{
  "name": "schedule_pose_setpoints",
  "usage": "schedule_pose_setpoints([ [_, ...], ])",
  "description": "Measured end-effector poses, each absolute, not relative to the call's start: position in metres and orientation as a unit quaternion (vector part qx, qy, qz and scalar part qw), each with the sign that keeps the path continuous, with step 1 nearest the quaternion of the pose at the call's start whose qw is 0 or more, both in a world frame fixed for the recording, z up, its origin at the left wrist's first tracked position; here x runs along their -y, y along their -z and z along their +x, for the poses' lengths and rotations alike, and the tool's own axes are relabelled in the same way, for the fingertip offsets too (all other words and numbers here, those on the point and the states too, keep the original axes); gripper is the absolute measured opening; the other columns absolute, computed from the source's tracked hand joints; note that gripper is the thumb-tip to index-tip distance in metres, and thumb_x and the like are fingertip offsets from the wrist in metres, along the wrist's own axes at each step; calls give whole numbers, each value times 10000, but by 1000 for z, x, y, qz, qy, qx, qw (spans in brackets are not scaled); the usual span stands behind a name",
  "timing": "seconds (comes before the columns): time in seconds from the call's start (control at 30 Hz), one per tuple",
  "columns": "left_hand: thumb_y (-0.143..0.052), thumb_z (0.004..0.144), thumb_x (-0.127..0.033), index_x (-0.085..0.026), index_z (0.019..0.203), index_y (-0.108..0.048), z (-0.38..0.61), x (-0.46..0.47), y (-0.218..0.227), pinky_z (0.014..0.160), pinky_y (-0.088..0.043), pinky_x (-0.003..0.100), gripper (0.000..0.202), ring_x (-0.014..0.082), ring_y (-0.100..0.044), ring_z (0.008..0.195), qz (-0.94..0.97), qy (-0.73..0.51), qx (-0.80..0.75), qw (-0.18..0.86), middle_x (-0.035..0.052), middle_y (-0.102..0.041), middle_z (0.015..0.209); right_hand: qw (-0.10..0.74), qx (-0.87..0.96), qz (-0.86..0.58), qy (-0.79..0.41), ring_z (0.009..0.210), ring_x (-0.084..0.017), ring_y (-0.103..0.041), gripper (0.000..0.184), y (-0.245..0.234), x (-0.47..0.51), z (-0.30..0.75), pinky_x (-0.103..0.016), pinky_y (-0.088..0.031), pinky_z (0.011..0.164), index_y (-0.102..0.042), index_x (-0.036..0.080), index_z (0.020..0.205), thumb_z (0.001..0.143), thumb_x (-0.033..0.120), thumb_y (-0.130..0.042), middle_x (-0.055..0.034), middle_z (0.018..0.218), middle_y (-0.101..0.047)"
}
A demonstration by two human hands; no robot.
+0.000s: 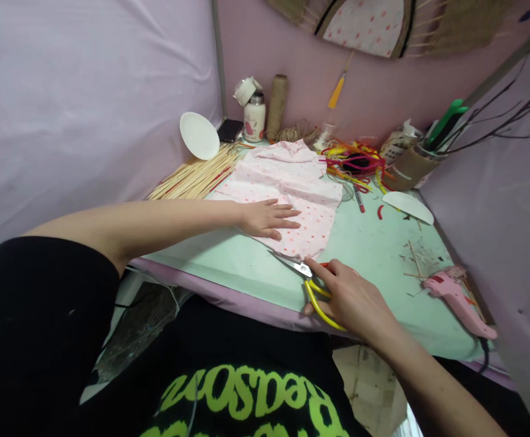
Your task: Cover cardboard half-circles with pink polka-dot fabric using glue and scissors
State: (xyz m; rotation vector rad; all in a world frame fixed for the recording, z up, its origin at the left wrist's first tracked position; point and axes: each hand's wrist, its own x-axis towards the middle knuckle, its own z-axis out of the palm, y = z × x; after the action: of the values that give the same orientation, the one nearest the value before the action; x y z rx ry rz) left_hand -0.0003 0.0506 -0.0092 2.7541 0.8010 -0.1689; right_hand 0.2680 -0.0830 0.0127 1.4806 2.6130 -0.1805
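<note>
A pink cloth with red dots (313, 209) lies spread on the pale green tabletop, its far end bunched in folds. My left hand (268, 219) rests flat on the near left part of the cloth, fingers spread. In my right hand (353, 294) are scissors (317, 297) with yellow handles, fingers around the loops. The silver blades point left along the cloth's near edge. Whether any cloth lies between the blades cannot be made out.
Thin wooden sticks (196, 176) and a white paper plate (199, 136) lie left. A bottle (254, 118) and twine roll (277, 106) stand behind. Coloured pipe cleaners (356, 161), a pen holder (410, 164), half a plate (409, 206) and a pink glue gun (458, 300) are right.
</note>
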Motion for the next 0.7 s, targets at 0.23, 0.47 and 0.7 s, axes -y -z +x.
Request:
schedule_pose_setpoints([
  [0.23,-303,914,-637,-365,1501,-316,-1,-52,13,1200,-83,513,648,272,-121,1503,955,25,-265,130,-13,-169,1625,68,-869,486,59,956,-270,-615,687,-15,78,258,-295,-388,623,-450,317,1439,807,552,-585,-102,1098,-624],
  [0.47,-316,911,-634,-376,1506,-298,-1,-50,10,1206,-29,488,649,253,-87,1509,951,37,-271,146,-40,-125,1630,62,-877,472,68,967,-269,-611,721,-18,70,249,-298,-388,613,-458,306,1429,789,600,-611,-96,1115,-615],
  [0.7,-333,905,-633,-364,1495,-335,0,-51,12,1203,-51,509,649,267,-117,1504,952,17,-266,150,-18,-176,1622,61,-883,460,62,913,-247,-631,709,-20,71,244,-277,-315,546,-489,307,1399,779,622,-629,-67,1050,-647],
])
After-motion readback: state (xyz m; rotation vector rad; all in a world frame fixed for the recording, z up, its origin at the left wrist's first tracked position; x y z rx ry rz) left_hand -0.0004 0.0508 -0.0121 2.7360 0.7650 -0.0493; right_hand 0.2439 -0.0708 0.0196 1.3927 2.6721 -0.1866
